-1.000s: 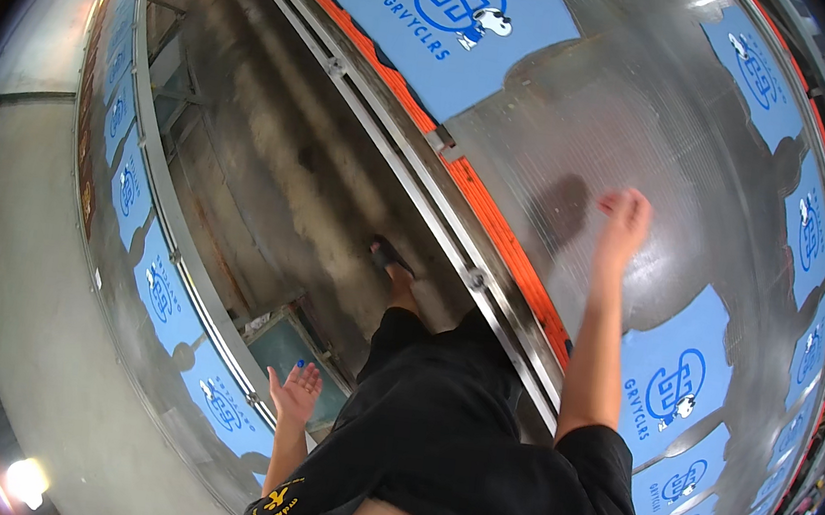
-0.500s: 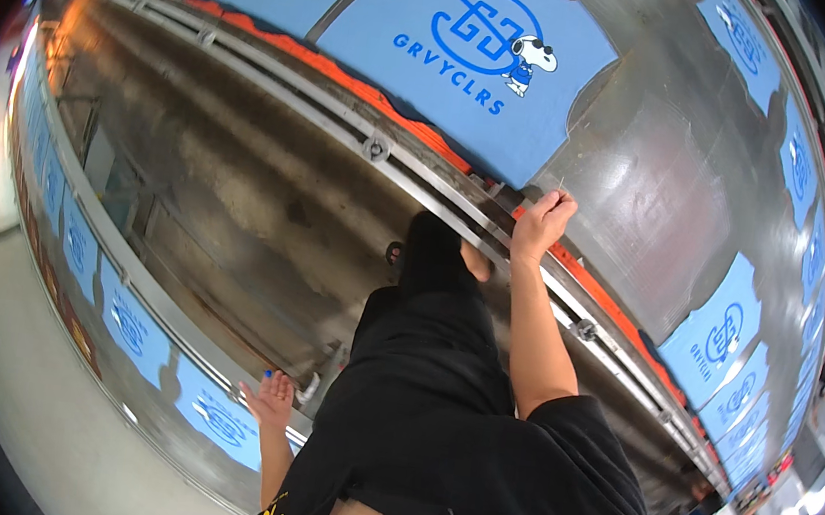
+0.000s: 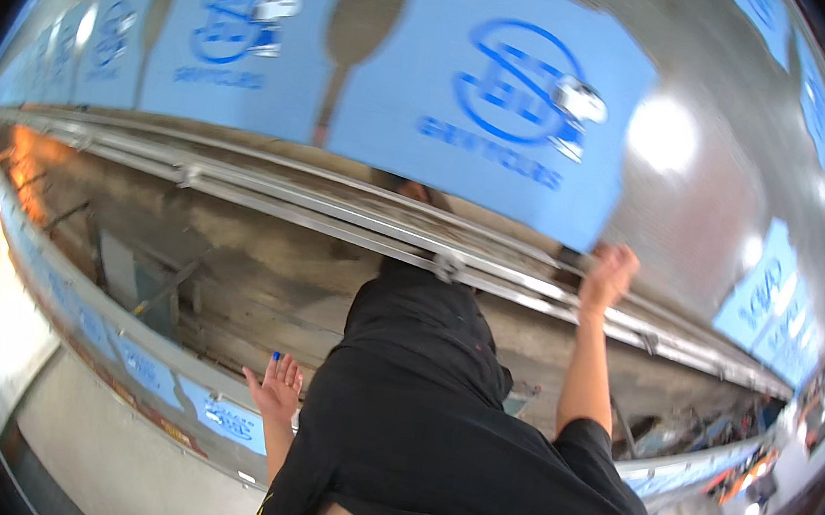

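Observation:
My right hand (image 3: 609, 275) is raised at arm's length, with its fingers curled on the lower right corner of a large blue panel (image 3: 468, 113) that has a printed logo. A long metal rail (image 3: 337, 214) runs just below the hand. My left hand (image 3: 273, 389) hangs low beside my hip. Its fingers are spread, it holds nothing, and one fingertip has a small blue mark. My black shirt and trousers (image 3: 434, 431) fill the lower middle of the view.
Beneath the rail lies a rough, dusty concrete strip (image 3: 229, 279) with scrap pieces. A low curved barrier with small blue panels (image 3: 149, 371) borders it. Shiny metal sheeting (image 3: 731, 191) with more blue panels rises on the right, and pale floor (image 3: 110, 457) shows at the lower left.
The view has swung so the blue panel now fills the top. My right hand has shifted from the rail to the panel's lower corner. My left hand stays open by my hip.

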A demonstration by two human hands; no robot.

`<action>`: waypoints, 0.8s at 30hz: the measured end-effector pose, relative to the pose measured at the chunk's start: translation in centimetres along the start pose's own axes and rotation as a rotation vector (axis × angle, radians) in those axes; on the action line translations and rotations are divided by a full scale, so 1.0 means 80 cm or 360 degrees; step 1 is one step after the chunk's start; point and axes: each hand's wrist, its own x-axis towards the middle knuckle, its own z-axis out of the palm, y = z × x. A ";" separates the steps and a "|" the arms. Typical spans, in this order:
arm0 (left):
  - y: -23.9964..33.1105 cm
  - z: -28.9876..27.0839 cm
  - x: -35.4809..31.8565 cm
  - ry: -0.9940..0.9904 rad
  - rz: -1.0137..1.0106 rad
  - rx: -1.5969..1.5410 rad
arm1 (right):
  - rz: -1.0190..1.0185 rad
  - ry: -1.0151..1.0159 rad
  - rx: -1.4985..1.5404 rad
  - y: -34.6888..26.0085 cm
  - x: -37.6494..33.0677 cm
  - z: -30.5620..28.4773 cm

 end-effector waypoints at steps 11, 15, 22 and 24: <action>0.210 0.031 0.056 0.0098 0.0193 -0.0086 | -0.0070 -0.0342 0.1118 -0.410 0.027 0.171; 0.234 0.011 0.089 0.0161 0.0152 -0.0214 | 0.0031 -0.1019 0.1493 -0.576 -0.062 0.242; 0.255 -0.116 0.182 0.0235 -0.0126 -0.0247 | -0.0640 -0.1173 0.1309 -0.755 -0.248 0.332; 0.304 -0.143 0.212 0.0262 -0.0204 -0.0220 | -0.0834 -0.0855 0.1177 -0.776 -0.281 0.364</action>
